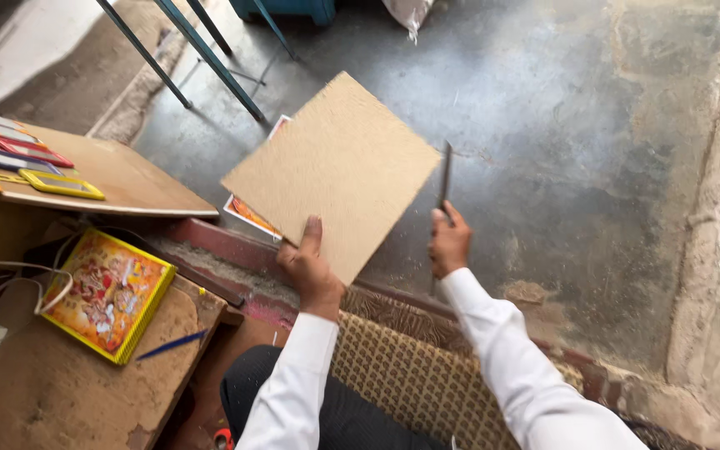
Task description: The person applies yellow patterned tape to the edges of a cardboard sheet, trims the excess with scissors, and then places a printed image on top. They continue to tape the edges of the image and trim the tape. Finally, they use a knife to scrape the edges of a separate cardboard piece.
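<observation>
A: Where is the square fibreboard panel (335,171) relative to your hands?

B: Your left hand (310,267) pinches its near corner, thumb pressed on the upper face, fingers hidden beneath. The panel tilts up and away from you, over the concrete floor (593,133).

A: And the metal file (444,179)?

B: Your right hand (449,243) is curled around its lower end. Its long axis runs nearly upright, just beside the panel's right edge; contact cannot be told.

A: Which hand is nearer that edge?

B: The right. A yellow-framed picture (106,293) and blue pen (172,344) lie left of your left hand.
</observation>
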Tool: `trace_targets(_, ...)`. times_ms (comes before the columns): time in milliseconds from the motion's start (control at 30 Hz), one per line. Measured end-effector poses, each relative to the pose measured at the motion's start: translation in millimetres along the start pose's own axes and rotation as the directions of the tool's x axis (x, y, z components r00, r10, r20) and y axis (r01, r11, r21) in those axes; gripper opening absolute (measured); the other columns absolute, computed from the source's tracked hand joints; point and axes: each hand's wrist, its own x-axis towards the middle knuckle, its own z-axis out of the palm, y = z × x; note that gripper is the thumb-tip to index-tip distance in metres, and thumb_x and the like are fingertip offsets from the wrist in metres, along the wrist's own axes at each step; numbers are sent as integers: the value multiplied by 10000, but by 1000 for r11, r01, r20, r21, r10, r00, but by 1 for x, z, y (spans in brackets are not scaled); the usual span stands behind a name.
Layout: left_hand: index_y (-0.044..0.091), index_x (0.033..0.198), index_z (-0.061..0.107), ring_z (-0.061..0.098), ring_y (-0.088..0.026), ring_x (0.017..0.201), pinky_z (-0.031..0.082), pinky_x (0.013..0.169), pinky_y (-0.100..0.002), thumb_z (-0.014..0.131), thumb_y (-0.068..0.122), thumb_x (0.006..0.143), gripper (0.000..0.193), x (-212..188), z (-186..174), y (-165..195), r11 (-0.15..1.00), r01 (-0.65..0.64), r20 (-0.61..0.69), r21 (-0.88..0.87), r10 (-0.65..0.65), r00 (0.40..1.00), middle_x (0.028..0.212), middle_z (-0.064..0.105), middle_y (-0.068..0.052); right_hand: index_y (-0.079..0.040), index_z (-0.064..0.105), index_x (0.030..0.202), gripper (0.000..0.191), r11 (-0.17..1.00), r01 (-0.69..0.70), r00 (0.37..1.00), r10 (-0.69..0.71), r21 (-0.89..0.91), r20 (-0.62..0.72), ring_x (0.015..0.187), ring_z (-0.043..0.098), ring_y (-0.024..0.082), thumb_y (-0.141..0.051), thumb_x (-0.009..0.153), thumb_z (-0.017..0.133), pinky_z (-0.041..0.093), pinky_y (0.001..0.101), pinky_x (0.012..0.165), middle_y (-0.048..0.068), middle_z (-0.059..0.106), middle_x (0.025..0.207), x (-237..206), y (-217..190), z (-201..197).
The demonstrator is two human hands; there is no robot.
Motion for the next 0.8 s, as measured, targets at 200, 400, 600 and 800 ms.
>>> trace_targets(200,-55,1094,692,685,-181,915,578,830,-329,711,99,973,196,5,-1,4,978,-168,146,126,149,978,1060,748,-134,-49,425,1513,725,932,283,956,-292,-226,-6,645,558,77,-197,895,774,475,256,529,0,607,833,-35,18,-34)
trace_targets(400,-7,1089,739,716,-140,783,577,706,-298,726,269,965,303,-3,-1,-10,784,-383,297,489,263,918,920,787,-85,-109,305,1621,834,933,350,936,-345,-81,66,675,558,88,-91,877,682,500,250,561,-13,577,953,-89,34,7)
trace_targets(600,-7,1010,781,736,-172,699,569,665,-334,764,271,960,284,-10,-6,-4,548,-450,327,705,312,892,838,783,-108,-114,334,1611,845,985,174,976,-171,-11,134,697,563,120,-59,866,729,510,291,598,69,611,905,-109,62,25)
trace_targets(800,-54,1096,735,685,-146,905,541,825,-304,760,201,956,292,5,-50,66,754,-473,282,455,382,880,1004,770,-83,-28,509,1481,760,967,226,955,-195,-118,225,938,683,175,-78,791,823,569,337,810,144,726,1139,-37,79,-10)
